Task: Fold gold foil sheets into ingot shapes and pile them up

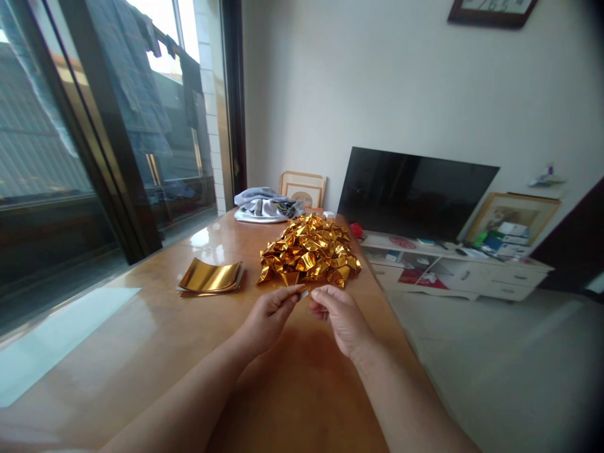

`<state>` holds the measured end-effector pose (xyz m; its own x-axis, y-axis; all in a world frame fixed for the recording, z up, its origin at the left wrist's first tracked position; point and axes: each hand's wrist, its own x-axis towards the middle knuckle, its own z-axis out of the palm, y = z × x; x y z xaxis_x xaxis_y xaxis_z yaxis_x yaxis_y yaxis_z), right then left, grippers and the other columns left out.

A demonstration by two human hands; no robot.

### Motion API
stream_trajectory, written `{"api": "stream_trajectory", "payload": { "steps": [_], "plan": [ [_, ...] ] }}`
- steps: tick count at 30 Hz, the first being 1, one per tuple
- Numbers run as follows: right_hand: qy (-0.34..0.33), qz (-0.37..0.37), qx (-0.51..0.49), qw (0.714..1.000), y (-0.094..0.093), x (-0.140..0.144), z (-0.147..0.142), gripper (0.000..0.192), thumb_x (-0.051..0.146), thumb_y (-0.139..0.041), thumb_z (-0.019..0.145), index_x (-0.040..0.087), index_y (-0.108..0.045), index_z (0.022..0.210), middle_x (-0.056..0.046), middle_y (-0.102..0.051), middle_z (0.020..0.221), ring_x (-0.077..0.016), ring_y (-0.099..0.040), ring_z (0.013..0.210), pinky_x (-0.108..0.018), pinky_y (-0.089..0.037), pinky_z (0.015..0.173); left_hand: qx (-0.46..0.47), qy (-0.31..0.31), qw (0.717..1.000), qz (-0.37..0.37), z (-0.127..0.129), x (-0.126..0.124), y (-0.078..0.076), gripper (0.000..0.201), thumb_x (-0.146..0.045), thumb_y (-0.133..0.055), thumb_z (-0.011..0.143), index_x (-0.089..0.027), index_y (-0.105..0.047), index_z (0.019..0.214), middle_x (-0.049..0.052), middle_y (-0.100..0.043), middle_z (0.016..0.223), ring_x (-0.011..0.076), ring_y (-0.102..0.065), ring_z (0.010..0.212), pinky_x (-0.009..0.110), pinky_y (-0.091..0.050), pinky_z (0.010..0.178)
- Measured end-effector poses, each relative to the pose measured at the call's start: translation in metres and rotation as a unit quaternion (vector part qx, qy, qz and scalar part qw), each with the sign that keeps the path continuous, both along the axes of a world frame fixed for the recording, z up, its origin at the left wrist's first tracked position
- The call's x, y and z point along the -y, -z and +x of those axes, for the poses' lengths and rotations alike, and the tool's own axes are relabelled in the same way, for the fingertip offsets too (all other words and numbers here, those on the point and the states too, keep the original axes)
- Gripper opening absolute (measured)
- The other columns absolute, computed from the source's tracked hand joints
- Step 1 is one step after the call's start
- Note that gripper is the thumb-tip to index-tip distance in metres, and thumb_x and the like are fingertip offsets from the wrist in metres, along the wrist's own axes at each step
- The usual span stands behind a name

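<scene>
Over the wooden table, my left hand (270,316) is closed in a pinch on a small folded piece of paper (304,294), of which a pale edge shows between the fingertips. My right hand (343,318) is also closed, thumb against fingers, at the other end of that piece; most of it is hidden by the fingers. Just beyond both hands lies a heap of shiny gold foil paper folded into pointed shapes (311,251). To the left of my left hand rests a stack of flat gold foil sheets (210,277), its top sheet curling up.
The glossy wooden table (165,340) ends along its right edge. A pale sheet (61,333) lies at the left, and bundled grey cloth (267,206) at the far end. Beyond stand a television (415,192) and a white low cabinet (472,277). Glass doors line the left.
</scene>
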<state>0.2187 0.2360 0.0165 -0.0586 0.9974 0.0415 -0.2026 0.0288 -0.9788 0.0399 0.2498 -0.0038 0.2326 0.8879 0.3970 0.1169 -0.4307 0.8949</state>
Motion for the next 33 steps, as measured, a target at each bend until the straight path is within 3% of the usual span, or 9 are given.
{"api": "stream_trajectory", "payload": {
  "steps": [7,18,26,33],
  "plan": [
    [0.012,0.027,0.013,0.999,-0.001,0.001,-0.002,0.021,0.037,-0.071,0.076,0.018,-0.063,0.072,0.002,-0.059,0.065,-0.0133,-0.048,0.064,-0.028,-0.037,0.065,-0.029,-0.011,0.999,0.040,0.003,0.002,0.001,0.030,-0.033,-0.059,0.092,-0.021,-0.072,0.117,0.008,-0.074,0.114,0.0238,-0.068,0.103,0.039,-0.051,0.097],
    [0.047,0.044,0.076,0.995,0.004,-0.002,-0.002,0.014,0.031,-0.065,0.074,0.019,-0.061,0.070,0.003,-0.057,0.064,-0.0133,-0.046,0.063,-0.028,-0.036,0.063,-0.031,-0.003,0.999,0.037,0.004,0.005,-0.004,0.032,-0.034,-0.058,0.093,-0.020,-0.072,0.117,0.010,-0.074,0.112,0.0245,-0.067,0.102,0.040,-0.051,0.096],
    [0.075,0.021,0.094,0.993,0.010,-0.005,-0.002,0.012,0.027,-0.062,0.070,0.021,-0.055,0.062,0.004,-0.051,0.057,-0.0130,-0.042,0.058,-0.028,-0.033,0.058,-0.059,0.017,0.995,0.073,0.005,0.006,-0.002,0.033,-0.030,-0.054,0.095,-0.022,-0.069,0.124,0.009,-0.072,0.119,0.0242,-0.065,0.110,0.040,-0.050,0.100],
    [0.054,-0.006,0.072,0.996,0.007,-0.004,-0.002,0.013,0.029,-0.062,0.072,0.020,-0.057,0.065,0.003,-0.053,0.058,-0.0133,-0.044,0.059,-0.027,-0.033,0.057,-0.093,0.035,0.989,0.108,0.002,0.005,-0.001,0.035,-0.027,-0.050,0.098,-0.023,-0.066,0.129,0.010,-0.070,0.120,0.0237,-0.065,0.110,0.040,-0.050,0.099]
  ]
}}
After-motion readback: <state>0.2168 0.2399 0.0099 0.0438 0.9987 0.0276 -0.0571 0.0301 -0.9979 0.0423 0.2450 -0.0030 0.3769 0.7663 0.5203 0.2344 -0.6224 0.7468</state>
